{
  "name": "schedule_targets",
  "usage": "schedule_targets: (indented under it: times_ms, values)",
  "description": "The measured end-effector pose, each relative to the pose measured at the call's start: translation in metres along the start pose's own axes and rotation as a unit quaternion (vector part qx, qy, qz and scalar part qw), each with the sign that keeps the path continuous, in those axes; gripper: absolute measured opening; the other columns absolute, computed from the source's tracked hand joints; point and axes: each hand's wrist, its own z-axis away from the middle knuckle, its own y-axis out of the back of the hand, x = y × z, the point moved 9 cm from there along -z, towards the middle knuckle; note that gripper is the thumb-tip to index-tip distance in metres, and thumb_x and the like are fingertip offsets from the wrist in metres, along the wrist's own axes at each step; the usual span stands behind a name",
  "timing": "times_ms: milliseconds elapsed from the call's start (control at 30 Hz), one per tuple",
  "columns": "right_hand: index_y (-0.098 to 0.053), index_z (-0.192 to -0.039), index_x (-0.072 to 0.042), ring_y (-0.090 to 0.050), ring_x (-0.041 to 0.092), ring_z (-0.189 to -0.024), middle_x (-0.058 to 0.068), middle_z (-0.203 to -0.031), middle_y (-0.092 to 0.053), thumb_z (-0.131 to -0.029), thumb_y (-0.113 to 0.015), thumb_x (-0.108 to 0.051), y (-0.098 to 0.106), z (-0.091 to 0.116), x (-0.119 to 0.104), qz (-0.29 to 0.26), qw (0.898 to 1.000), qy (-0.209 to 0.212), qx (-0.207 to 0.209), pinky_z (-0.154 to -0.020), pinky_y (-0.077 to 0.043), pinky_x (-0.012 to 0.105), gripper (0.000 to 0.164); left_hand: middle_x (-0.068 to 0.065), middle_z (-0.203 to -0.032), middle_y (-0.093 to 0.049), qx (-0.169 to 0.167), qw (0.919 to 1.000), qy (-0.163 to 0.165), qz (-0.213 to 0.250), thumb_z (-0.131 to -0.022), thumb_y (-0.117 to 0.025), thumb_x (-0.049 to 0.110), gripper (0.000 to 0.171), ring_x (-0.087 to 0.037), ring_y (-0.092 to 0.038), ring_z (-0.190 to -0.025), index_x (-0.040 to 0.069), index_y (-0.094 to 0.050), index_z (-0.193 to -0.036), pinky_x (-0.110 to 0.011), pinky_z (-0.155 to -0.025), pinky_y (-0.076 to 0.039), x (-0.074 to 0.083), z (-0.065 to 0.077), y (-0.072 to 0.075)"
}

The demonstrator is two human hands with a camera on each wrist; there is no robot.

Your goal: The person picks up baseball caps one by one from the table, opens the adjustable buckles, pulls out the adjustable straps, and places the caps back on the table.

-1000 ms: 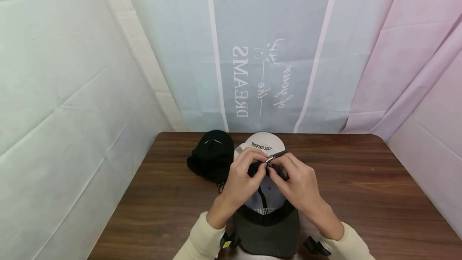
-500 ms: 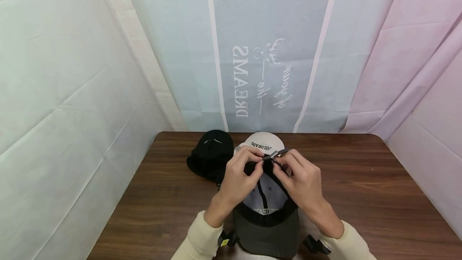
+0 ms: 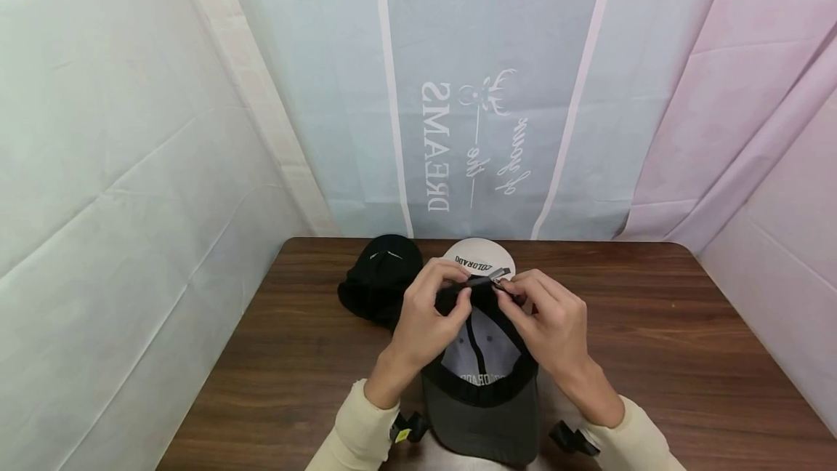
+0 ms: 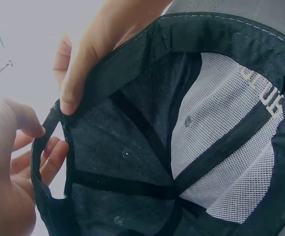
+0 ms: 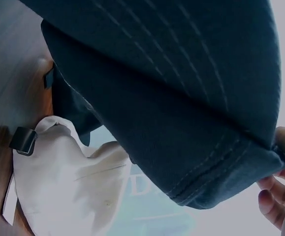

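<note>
A dark cap (image 3: 484, 391) with a white mesh lining (image 4: 221, 132) is held upside down over the table's near edge, its brim toward me. My left hand (image 3: 425, 318) and right hand (image 3: 549, 318) meet at the cap's far rim. Both pinch its black back strap (image 3: 487, 280), which ends in a metal buckle. In the left wrist view a thumb (image 4: 78, 83) presses on the cap's rim beside the strap loop (image 4: 39, 147). The right wrist view shows the stitched brim (image 5: 172, 98) from below and fingertips (image 5: 280, 196) at its right corner.
A white cap (image 3: 480, 256) printed COLORADO lies just behind the hands; in the right wrist view the white cap (image 5: 68, 182) rests on the wood. A black cap (image 3: 379, 278) sits to its left. The brown table (image 3: 654, 355) is walled by pale curtains (image 3: 131, 129).
Both hands have shifted slightly away from me with the cap. The buckle end of the strap has risen and now lies across between the fingertips.
</note>
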Motion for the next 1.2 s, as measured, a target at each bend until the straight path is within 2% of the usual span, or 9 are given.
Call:
schedule_targets:
  times_ms: [133,267,500,733,1200]
  values:
    - [-0.076,-0.088,-0.008,-0.054,0.009,-0.054,0.004,-0.085,-0.075,-0.105,-0.069,-0.035,-0.002,0.0,-0.003,-0.017,1.0,0.003,0.0,-0.052,-0.045,0.021,0.033,-0.01,-0.116,-0.066,-0.014,0.9999,-0.005,-0.004,-0.093,-0.073,-0.006,0.023,-0.021,-0.068,-0.102,0.004,-0.064,-0.111,-0.028,-0.086,-0.061,0.001,-0.002,-0.004]
    - [-0.076,-0.091,-0.008,-0.053,0.007,-0.057,0.004,-0.088,-0.074,-0.106,-0.069,-0.033,-0.007,0.001,-0.007,-0.033,0.999,0.019,-0.014,-0.052,-0.045,0.021,0.03,-0.009,-0.116,-0.066,-0.023,0.9996,-0.007,-0.015,-0.094,-0.074,-0.003,0.017,-0.021,-0.067,-0.102,0.006,-0.065,-0.106,-0.027,-0.087,-0.06,0.002,-0.004,-0.007]
    - [-0.073,-0.088,-0.007,-0.052,0.006,-0.056,0.004,-0.09,-0.073,-0.107,-0.067,-0.031,-0.011,0.003,-0.012,-0.018,0.999,0.045,-0.02,-0.052,-0.043,0.016,0.031,-0.007,-0.112,-0.067,-0.021,0.9995,-0.012,-0.02,-0.094,-0.074,-0.004,0.016,-0.02,-0.068,-0.102,0.008,-0.065,-0.098,-0.027,-0.088,-0.059,0.003,-0.004,-0.008]
    - [-0.072,-0.086,-0.007,-0.053,0.006,-0.054,0.004,-0.088,-0.072,-0.107,-0.067,-0.028,-0.01,0.002,-0.012,-0.01,0.999,0.047,-0.01,-0.051,-0.043,0.017,0.03,-0.009,-0.11,-0.067,-0.015,0.9997,-0.017,-0.01,-0.093,-0.072,-0.007,0.018,-0.02,-0.069,-0.1,0.008,-0.063,-0.095,-0.025,-0.086,-0.06,0.003,-0.004,-0.008]
    - [-0.073,-0.084,-0.005,-0.051,0.008,-0.052,0.006,-0.084,-0.071,-0.105,-0.067,-0.026,-0.006,0.0,-0.008,-0.018,0.999,0.028,0.011,-0.05,-0.043,0.018,0.03,-0.008,-0.107,-0.067,0.005,0.9997,-0.013,-0.019,-0.089,-0.072,-0.01,0.021,-0.021,-0.069,-0.099,0.007,-0.06,-0.09,-0.028,-0.084,-0.061,-0.003,-0.003,0.005]
